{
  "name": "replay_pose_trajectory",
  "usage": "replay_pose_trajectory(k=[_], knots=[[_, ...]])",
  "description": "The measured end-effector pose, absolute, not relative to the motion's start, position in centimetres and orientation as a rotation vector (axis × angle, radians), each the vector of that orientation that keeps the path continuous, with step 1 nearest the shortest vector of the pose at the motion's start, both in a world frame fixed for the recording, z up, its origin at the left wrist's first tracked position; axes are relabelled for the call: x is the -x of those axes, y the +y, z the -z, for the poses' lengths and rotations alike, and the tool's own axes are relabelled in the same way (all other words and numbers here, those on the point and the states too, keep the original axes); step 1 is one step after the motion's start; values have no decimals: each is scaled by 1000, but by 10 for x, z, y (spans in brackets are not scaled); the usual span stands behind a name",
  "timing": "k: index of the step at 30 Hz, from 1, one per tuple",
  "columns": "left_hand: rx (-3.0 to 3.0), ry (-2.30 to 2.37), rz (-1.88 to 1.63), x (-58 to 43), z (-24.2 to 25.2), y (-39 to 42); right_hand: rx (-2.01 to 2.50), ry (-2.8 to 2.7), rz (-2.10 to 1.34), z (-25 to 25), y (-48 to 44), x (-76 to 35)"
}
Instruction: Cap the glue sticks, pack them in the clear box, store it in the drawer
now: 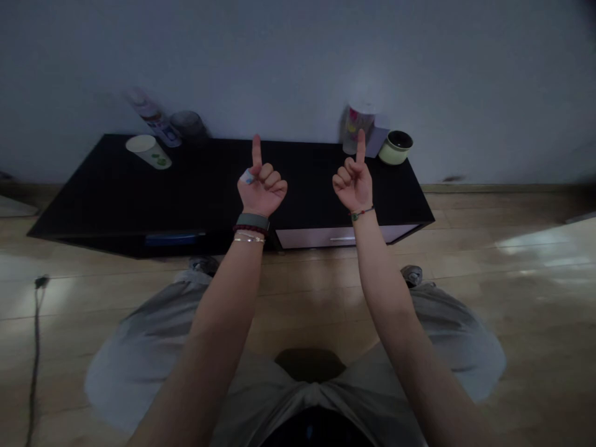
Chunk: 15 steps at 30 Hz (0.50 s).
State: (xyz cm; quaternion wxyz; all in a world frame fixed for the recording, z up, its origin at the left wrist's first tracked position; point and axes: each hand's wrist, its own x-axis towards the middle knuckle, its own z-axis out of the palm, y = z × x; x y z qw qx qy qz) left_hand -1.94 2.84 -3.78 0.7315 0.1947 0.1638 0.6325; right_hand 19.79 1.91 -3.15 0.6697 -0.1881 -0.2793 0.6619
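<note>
Both my arms are raised in front of me over a low black cabinet (209,186). My left hand (261,183) has its index finger pointing straight up and the other fingers curled into the palm, holding nothing; a plaster shows near the thumb and a watch and bracelets sit on the wrist. My right hand (354,177) makes the same sign, index finger up, other fingers folded, nothing in it, a thin bracelet on the wrist. Neither hand touches anything.
On the cabinet's left end stand a white paper cup (148,151), a tilted bottle (153,118) and a dark jar (187,124). At its right end are a patterned tumbler (356,124) and a pale green mug (395,147). A cable (37,335) lies on the wooden floor.
</note>
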Motion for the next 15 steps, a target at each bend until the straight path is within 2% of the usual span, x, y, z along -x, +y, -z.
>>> replay_pose_trajectory(k=[7, 15], knots=[[-457, 346, -1374, 20, 36, 27, 471, -646, -1459, 32, 19, -199], [-515, 695, -1113, 3, 42, 14, 611, -702, -1485, 31, -1, -195]])
